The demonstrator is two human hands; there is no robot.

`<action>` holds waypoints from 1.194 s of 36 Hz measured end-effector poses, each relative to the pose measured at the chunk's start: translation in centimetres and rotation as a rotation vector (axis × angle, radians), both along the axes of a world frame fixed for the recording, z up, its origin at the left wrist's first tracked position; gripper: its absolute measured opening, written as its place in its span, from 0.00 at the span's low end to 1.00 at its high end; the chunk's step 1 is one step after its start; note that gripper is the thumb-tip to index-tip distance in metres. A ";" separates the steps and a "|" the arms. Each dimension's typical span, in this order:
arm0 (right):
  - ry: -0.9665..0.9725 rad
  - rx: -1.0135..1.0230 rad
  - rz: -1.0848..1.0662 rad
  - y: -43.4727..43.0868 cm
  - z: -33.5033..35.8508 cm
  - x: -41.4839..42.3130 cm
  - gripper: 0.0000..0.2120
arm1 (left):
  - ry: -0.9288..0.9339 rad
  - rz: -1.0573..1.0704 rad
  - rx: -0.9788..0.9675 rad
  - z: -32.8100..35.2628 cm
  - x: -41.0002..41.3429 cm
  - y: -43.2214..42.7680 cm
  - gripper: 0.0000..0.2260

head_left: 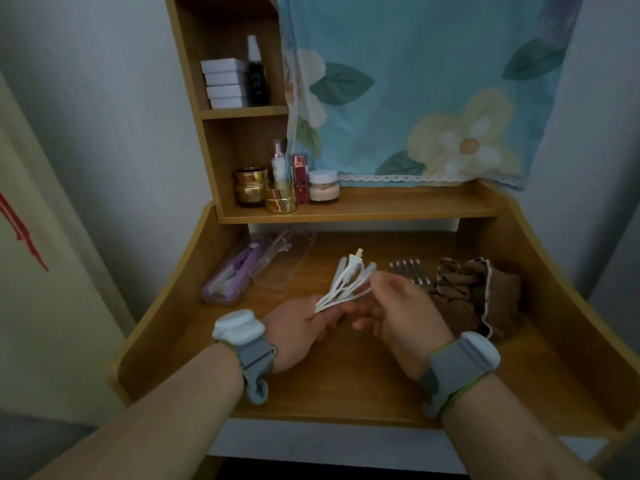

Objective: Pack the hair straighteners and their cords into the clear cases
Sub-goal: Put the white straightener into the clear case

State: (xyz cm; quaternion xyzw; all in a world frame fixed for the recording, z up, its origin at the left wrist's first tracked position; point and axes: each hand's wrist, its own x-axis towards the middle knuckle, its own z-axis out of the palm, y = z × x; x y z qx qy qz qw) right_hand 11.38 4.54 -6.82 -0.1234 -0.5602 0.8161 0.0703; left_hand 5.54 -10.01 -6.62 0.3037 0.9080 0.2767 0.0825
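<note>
**Both hands hold a folded white cord above the table**

The left hand (300,325) grips the lower end of a white cord (346,284), its fingers (329,320) curled round the gathered loops. The right hand (398,313) pinches the same bundle higher up, thumb and forefinger closed on the loops, while its other fingers hang loosely curled below. The cord is folded into several long loops that fan out up and away from the fingers, and its plug (356,257) sticks out at the far end of the bundle, beyond both hands. The cord is lifted off the wooden table (346,382).

Beyond and to the left of the left hand's fingers, well apart from them, a closed clear case (227,280) lies on the table with a purple hair straightener (242,263) inside. Just beside it, nearer the fingers, an open clear case (284,268) lies on the table; whether anything is in it cannot be told.

Beyond the right hand's fingers lies a row of silvery clips (408,270), and to the right of them a crumpled brown cloth (478,292) with a pale trim.

Farther back, on the shelf (398,206) above the table, stand gold jars (251,190), a pink bottle (278,164), a red case (299,178) and a white-lidded jar (323,186). Both wrists wear grey straps carrying white units (239,325).
</note>
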 end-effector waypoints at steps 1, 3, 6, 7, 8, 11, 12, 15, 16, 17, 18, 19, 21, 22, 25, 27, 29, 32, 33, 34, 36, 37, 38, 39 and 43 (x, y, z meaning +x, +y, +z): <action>0.021 -0.034 0.054 -0.1 0.0 0.1 0.15 | 0.008 0.006 -0.016 0.1 -0.1 -0.1 0.14; 0.037 0.041 0.125 -0.4 -0.1 0.2 0.23 | 0.029 0.010 -0.075 0.3 0.0 0.0 0.12; 0.020 0.254 0.092 -1.1 -0.1 -0.2 0.21 | 0.186 -0.030 -0.224 0.8 0.8 0.4 0.10; 0.006 0.291 0.061 -1.1 -0.2 -0.4 0.17 | 0.244 -0.051 -0.262 0.9 1.0 0.5 0.10; -0.006 0.311 0.033 -1.2 -0.3 -0.7 0.13 | 0.280 -0.066 -0.287 1.0 1.2 0.5 0.11; 0.020 0.352 -0.013 -0.8 -1.2 -1.5 0.13 | 0.256 -0.093 -0.275 0.9 1.2 0.5 0.10; 0.027 0.374 -0.035 -0.8 -1.4 -1.6 0.15 | 0.231 -0.098 -0.252 0.7 1.1 0.5 0.09; 0.017 0.435 -0.097 -0.4 -2.1 -2.1 0.22 | 0.108 -0.111 -0.151 0.6 1.1 0.5 0.13; 0.017 0.435 -0.096 -0.3 -2.2 -2.2 0.24 | 0.042 -0.116 -0.096 0.8 1.1 0.5 0.15; 0.021 0.427 -0.084 -0.2 -2.2 -2.2 0.24 | -0.010 -0.122 -0.052 0.9 1.2 0.7 0.16; 0.029 0.424 -0.069 -0.2 -2.2 -2.2 0.24 | -0.026 -0.130 -0.037 1.1 1.3 0.7 0.16; 0.038 0.430 -0.058 -0.2 -2.1 -2.1 0.23 | -0.019 -0.141 -0.044 1.3 1.2 0.9 0.15; 0.069 0.455 -0.054 -0.2 -2.0 -2.0 0.21 | 0.001 -0.147 -0.078 1.3 1.0 1.0 0.11; 0.084 0.482 -0.058 -0.2 -1.9 -2.0 0.20 | 0.007 -0.148 -0.091 1.3 1.0 1.1 0.09; 0.106 0.559 -0.092 -0.1 -2.1 -2.1 0.20 | 0.061 -0.151 -0.139 1.3 1.0 1.6 0.08; 0.112 0.614 -0.105 0.0 -2.1 -1.9 0.20 | 0.132 -0.107 -0.188 1.1 1.1 2.0 0.11; 0.112 0.674 -0.085 0.3 -1.8 -1.5 0.19 | 0.197 -0.049 -0.208 0.6 1.2 2.1 0.12; 0.086 0.712 -0.072 1.1 -1.1 -0.7 0.21 | 0.191 0.021 -0.112 0.2 0.9 1.3 0.11; 0.067 0.747 -0.096 1.6 -0.9 -0.6 0.20 | 0.158 0.050 -0.067 0.1 0.6 1.0 0.11; 0.045 0.797 -0.128 2.1 -0.7 -0.5 0.19 | 0.127 0.081 -0.028 0.1 0.3 0.6 0.11; -0.003 0.881 -0.179 3.1 -0.4 -0.2 0.15 | 0.092 0.126 0.037 -0.2 -0.4 0.1 0.12; -0.021 0.906 -0.193 3.6 -0.4 0.0 0.12 | 0.090 0.149 0.066 -0.4 -0.7 -0.1 0.13; -0.030 0.921 -0.205 4.0 -0.4 0.1 0.10 | 0.097 0.175 0.094 -0.5 -0.9 -0.3 0.14; -0.038 0.931 -0.218 4.4 -0.4 0.3 0.09 | 0.101 0.203 0.117 -0.7 -1.1 -0.4 0.15; -0.056 1.065 -0.245 5.4 -0.5 0.7 0.06 | 0.080 0.251 0.152 -1.0 -1.6 -0.7 0.14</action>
